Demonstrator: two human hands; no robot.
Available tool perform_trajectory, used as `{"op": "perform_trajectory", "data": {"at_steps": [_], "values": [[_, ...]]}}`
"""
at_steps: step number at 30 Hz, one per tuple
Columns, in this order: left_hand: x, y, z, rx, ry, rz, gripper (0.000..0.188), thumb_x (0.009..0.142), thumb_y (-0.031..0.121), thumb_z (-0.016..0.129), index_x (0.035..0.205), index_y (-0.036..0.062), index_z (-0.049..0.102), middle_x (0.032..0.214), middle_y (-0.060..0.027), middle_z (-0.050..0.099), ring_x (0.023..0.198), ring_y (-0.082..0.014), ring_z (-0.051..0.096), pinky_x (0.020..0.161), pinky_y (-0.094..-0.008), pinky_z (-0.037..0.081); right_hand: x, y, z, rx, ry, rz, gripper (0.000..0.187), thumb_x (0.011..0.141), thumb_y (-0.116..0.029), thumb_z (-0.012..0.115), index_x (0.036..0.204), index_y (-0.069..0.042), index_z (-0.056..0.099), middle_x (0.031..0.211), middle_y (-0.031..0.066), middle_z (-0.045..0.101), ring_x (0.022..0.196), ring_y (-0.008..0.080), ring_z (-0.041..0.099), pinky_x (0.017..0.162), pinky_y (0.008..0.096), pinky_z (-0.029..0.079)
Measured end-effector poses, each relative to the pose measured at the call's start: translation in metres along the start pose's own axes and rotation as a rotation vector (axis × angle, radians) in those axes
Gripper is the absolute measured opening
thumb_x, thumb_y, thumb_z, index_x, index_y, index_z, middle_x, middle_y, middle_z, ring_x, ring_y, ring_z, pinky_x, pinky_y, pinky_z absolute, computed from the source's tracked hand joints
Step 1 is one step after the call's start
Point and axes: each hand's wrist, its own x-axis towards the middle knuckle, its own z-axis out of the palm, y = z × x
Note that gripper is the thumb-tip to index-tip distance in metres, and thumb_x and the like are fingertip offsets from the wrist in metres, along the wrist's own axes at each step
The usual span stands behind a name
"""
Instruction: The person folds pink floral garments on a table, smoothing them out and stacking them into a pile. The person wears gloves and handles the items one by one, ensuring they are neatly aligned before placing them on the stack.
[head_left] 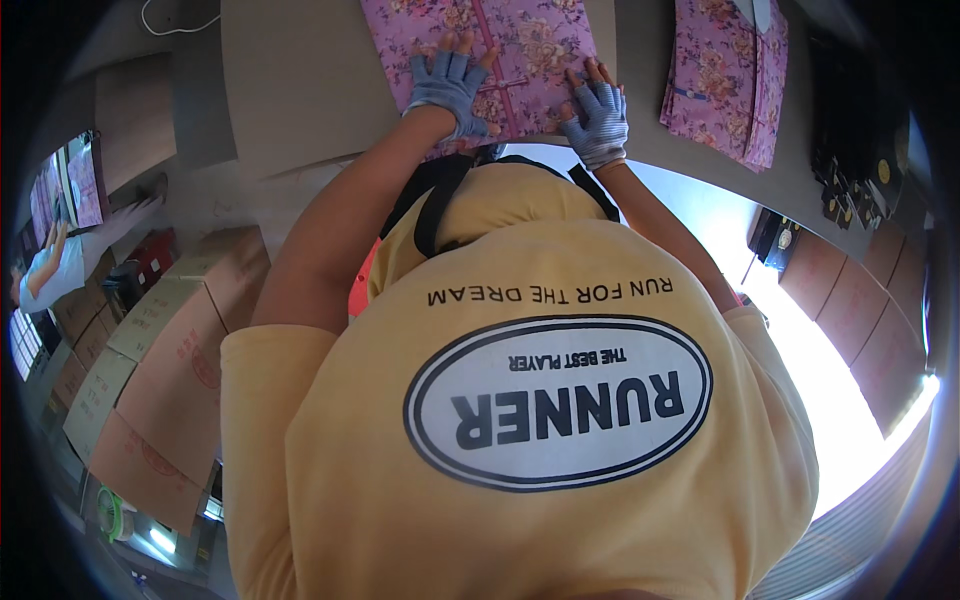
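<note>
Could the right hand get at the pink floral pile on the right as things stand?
Likely yes: the right hand rests on the edge of the middle floral piece, with no visible grip on it, and only a strip of grey tabletop shows between it and the pink floral pile.

At 12 o'clock, you wear matt knit gloves (602, 128) against a smooth, papery floral packet (545, 45); your shirt (520, 540) is matt cloth, the board (300, 85) at 11 o'clock dull, smooth cardboard, the cartons (170, 345) at 8 o'clock matt cardboard.
</note>
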Motion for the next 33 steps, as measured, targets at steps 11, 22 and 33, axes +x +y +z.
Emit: {"op": "perform_trajectory", "data": {"at_steps": [11, 22, 33], "values": [[-0.003, 0.002, -0.005, -0.015, 0.002, 0.001, 0.123, 0.06, 0.075, 0.065, 0.151, 0.028, -0.004, 0.157, -0.0152, -0.01, 0.144, -0.0354, -0.009, 0.105, -0.0664, 0.002, 0.0, -0.004, -0.003, -0.02, -0.01, 0.012, 0.056, 0.073, -0.03, 0.064, 0.128, -0.021, 0.058, 0.142, 0.0113, 0.043, 0.132, 0.033, 0.038, 0.109, 0.0568, 0.024], [0.003, 0.005, -0.021, -0.022, -0.181, -0.031, 0.125, 0.06, 0.073, 0.067, 0.15, 0.0273, -0.005, 0.156, -0.018, -0.012, 0.144, -0.0362, -0.011, 0.102, -0.0712, 0.006, 0.039, -0.044, -0.026, -0.451, -0.474, 0.17, 0.061, 0.07, -0.034, 0.067, 0.128, -0.026, 0.051, 0.142, 0.0069, 0.039, 0.132, 0.0303, 0.033, 0.104, 0.0679, 0.018], [0.009, 0.013, -0.043, 0.063, -0.391, -0.05, 0.112, 0.072, 0.061, 0.066, 0.151, 0.0236, -0.005, 0.155, -0.0166, -0.017, 0.143, -0.0369, -0.013, 0.101, -0.0727, 0.006, 0.095, -0.034, 0.041, -0.414, -0.234, -0.519, 0.042, 0.088, -0.026, 0.045, 0.126, -0.013, 0.053, 0.141, 0.0081, 0.044, 0.132, 0.0352, 0.038, 0.095, 0.0732, 0.027]]}}
